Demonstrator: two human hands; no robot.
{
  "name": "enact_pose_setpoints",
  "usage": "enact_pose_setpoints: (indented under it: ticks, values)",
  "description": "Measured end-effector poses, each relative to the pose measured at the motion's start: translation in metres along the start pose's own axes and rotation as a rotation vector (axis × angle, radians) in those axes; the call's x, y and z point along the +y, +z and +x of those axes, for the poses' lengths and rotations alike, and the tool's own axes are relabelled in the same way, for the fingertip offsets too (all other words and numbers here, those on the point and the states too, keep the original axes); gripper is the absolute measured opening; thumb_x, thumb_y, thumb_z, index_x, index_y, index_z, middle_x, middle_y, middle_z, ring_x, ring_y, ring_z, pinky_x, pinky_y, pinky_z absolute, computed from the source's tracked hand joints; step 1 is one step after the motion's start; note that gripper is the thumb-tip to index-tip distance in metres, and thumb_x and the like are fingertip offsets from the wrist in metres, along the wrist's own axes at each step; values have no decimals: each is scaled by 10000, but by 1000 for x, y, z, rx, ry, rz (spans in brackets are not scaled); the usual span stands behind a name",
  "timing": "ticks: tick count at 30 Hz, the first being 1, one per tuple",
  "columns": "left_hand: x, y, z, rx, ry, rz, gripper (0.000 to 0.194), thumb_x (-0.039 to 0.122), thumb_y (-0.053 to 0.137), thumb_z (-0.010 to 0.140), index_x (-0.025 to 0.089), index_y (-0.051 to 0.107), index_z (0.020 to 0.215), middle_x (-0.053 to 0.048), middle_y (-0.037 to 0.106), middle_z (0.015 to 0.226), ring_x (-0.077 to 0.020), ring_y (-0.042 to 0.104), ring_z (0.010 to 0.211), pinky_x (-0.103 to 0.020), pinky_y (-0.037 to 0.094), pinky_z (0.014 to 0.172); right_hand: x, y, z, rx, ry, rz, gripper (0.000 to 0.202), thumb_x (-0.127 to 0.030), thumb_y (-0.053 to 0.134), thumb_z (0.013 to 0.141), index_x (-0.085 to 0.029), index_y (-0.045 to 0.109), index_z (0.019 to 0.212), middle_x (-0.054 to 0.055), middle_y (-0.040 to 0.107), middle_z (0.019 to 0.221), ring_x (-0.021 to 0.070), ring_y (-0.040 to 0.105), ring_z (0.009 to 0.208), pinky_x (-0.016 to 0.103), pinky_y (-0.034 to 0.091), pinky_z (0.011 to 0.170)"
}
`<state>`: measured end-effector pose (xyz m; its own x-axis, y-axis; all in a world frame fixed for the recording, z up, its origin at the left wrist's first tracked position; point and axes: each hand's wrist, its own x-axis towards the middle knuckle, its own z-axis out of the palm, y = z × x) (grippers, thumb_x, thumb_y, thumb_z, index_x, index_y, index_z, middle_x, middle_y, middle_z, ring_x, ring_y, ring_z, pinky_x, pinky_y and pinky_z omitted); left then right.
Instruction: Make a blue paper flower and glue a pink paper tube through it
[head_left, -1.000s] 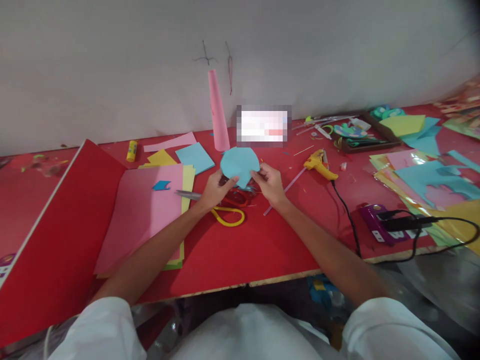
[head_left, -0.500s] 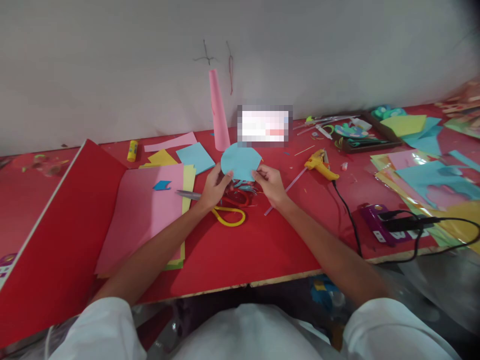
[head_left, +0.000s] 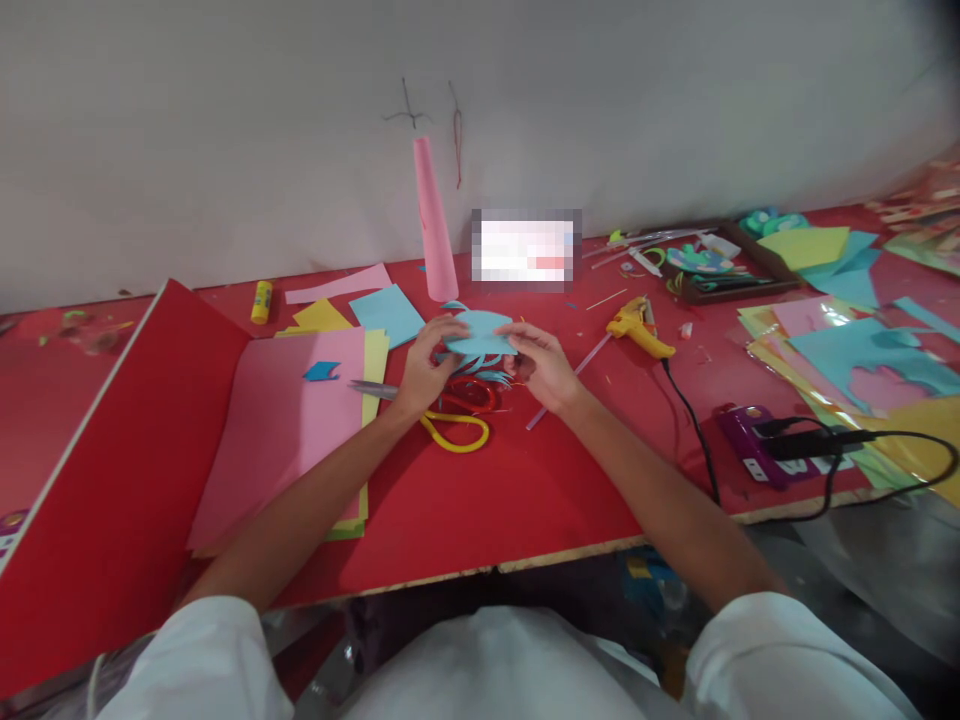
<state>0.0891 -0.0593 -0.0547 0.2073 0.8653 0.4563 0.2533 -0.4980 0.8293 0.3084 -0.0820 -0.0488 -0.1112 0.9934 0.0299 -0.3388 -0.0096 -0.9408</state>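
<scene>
Light-blue paper (head_left: 481,333) now bent, was a flat rounded shape earlier; left hand (head_left: 429,368) and right hand (head_left: 546,368) partly curled, pinching its opposite ends; held above red counter (head_left: 487,510), near red-handled scissors (head_left: 471,394)

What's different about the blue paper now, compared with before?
The blue paper looked wide and rounded; now it looks much narrower, tipped or bent, I can't tell which. The left hand and right hand still hold it, fingers now higher up its sides. The pink cone and yellow glue gun stayed put.
</scene>
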Motion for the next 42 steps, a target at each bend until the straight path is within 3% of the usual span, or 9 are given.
enact_pose_setpoints:
  ticks: [5, 8, 12, 20, 24, 27, 33, 37, 42]
  values:
    - [-6, 2, -3, 93, -193, -25, 409, 583, 741, 929, 201, 738, 1072, -43, 737, 961, -205, 661, 878, -328, 550, 838, 3, -1, 0, 6, -60, -239, 722, -880, 602, 906, -238, 489, 597, -54, 443, 437, 81, 372, 404, 245, 293, 419]
    - [-4, 2, -2, 108, -152, -52, 438, 597, 714, 954, 208, 735, 1154, -80, 761, 1113, -226, 692, 1015, -337, 550, 924, 3, -1, -1, -11, -150, -312, 644, -820, 754, 839, -223, 585, 667, -80, 441, 451, 70, 372, 420, 227, 295, 440]
    - [2, 4, 0, 165, -153, -190, 503, 588, 739, 950, 241, 665, 1306, -106, 731, 1303, -230, 699, 1160, -338, 570, 988, 1, 2, -3, -30, -78, -249, 573, -765, 792, 838, -220, 636, 753, -25, 638, 554, 97, 489, 435, 235, 355, 416]
    - [-6, 10, -6, 120, -383, -313, 559, 601, 937, 730, 164, 721, 1004, -73, 768, 924, -212, 722, 822, -351, 642, 780, 7, 2, -2, 11, -102, -246, 503, -717, 778, 875, -227, 673, 845, -16, 666, 617, 121, 543, 480, 264, 440, 463]
    - [-2, 8, -4, 249, -347, -244, 499, 619, 885, 794, 171, 733, 950, -70, 767, 914, -206, 723, 809, -362, 652, 784, 6, 6, -9, 131, -262, -490, 395, -647, 716, 969, -258, 675, 1028, -10, 702, 734, 172, 654, 653, 308, 515, 636]
    - [8, 0, 3, 377, -303, -202, 483, 614, 869, 817, 172, 742, 967, -73, 770, 929, -204, 727, 823, -357, 651, 797, 5, 24, -28, -47, -342, -852, 326, -575, 648, 1049, -253, 695, 1019, 59, 768, 937, 233, 712, 870, 375, 541, 815]
    - [43, -19, 16, 373, -179, -163, 438, 598, 844, 866, 181, 727, 930, -42, 747, 877, -169, 697, 762, -332, 649, 751, 8, 68, -61, -404, -488, -1560, 628, -537, 736, 1003, -153, 608, 1484, 218, 742, 1227, 389, 672, 1110, 524, 489, 958]
    - [73, -27, 25, 368, -87, -134, 453, 622, 839, 870, 191, 701, 842, -12, 641, 741, -146, 598, 638, -316, 591, 581, 12, 65, -58, -491, -539, -1576, 349, -228, 581, 1094, -162, 605, 1435, 182, 741, 1227, 333, 673, 1105, 460, 488, 964]
    - [110, -41, 51, 513, 45, -226, 527, 614, 913, 802, 172, 637, 879, -3, 600, 797, -130, 636, 726, -275, 598, 636, 20, 50, -58, -439, -516, -1406, 254, -179, 541, 1099, -164, 615, 1341, 167, 745, 1193, 322, 685, 1076, 439, 502, 961]
